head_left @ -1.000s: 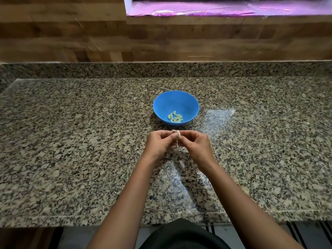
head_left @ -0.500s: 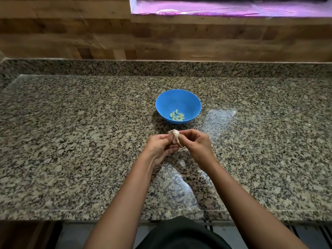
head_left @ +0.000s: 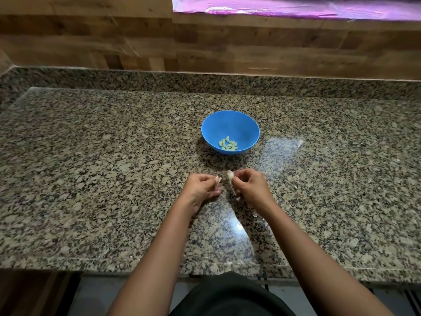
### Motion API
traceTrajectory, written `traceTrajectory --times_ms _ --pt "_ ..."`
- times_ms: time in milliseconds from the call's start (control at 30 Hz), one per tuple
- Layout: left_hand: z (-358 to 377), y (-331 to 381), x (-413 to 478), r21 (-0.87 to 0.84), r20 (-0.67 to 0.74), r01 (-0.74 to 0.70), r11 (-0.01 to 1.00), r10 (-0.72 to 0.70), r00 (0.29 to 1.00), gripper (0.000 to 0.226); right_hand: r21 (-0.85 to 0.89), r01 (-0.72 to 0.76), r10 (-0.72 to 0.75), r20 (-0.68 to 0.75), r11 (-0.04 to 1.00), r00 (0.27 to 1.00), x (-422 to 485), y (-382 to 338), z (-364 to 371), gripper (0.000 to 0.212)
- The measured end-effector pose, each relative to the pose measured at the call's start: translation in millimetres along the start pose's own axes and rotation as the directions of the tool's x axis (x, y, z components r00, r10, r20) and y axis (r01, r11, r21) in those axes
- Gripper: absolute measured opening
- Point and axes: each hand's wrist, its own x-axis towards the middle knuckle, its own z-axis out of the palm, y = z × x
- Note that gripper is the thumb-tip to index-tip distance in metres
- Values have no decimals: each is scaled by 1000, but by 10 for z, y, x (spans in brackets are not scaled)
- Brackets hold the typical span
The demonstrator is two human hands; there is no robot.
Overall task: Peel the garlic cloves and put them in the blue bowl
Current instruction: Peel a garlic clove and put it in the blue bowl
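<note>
A blue bowl (head_left: 230, 124) stands on the granite counter with several peeled garlic cloves (head_left: 228, 144) in its bottom. Just in front of it, my right hand (head_left: 250, 188) pinches a pale garlic piece (head_left: 229, 176) with papery skin hanging below it. My left hand (head_left: 201, 189) is a little to the left, fingers closed on a small piece of skin or clove (head_left: 218, 180) pulled off it. A narrow gap separates the two hands.
The granite counter (head_left: 114, 179) stretches wide on both sides, with a raised granite lip and a wooden wall behind. Small skin scraps (head_left: 255, 215) lie by my right wrist. The counter's front edge runs just below my forearms.
My hands, joined on the garlic a second ago, have drawn apart. The left hand has come away with a small piece while the right keeps the garlic.
</note>
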Motion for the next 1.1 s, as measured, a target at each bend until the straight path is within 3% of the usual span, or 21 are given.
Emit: traceTrajectory --times_ms 100,233,300,400,567,633,733,800,900,1000,1100 --pt "-63 -49 -5 -24 -23 -2 1000 2 1000 5 -313 44 -41 15 949 999 75 -32 38 12" --pt "-108 -74 -43 -103 -25 -30 994 27 999 9 -339 111 -125 -22 934 992 -14 -96 67 26" --pt "-94 -77 -60 -144 -8 -49 988 48 999 12 -190 85 -91 -23 978 996 -94 -94 92 19" --pt "-44 -116 -83 -150 15 -61 987 64 998 13 194 -119 103 92 974 990 -223 -104 135 9" --pt "4 -171 -116 -58 23 -83 995 85 996 18 401 -271 235 137 875 962 -284 -83 120 13" --pt "13 -225 -69 120 -38 -133 984 138 990 18 437 -264 256 79 860 964 -282 -80 102 10" --pt "37 -251 -57 569 -84 -204 797 303 949 16 450 -265 266 64 853 962 -244 -113 -2 11" --pt "65 -247 -66 685 -52 -240 687 375 926 24 481 -307 285 121 821 951 -223 -147 -106 13" --pt "82 -261 -61 753 -47 -252 608 432 901 30 456 -335 286 177 824 942 -202 -176 -259 9" --pt "95 -383 -77 818 52 -350 457 546 836 28 265 -290 268 116 919 956 -172 -157 -371 12" --pt "191 -553 -94 838 260 -488 245 607 751 33 -116 -169 169 -12 979 986 -120 -112 -437 7"
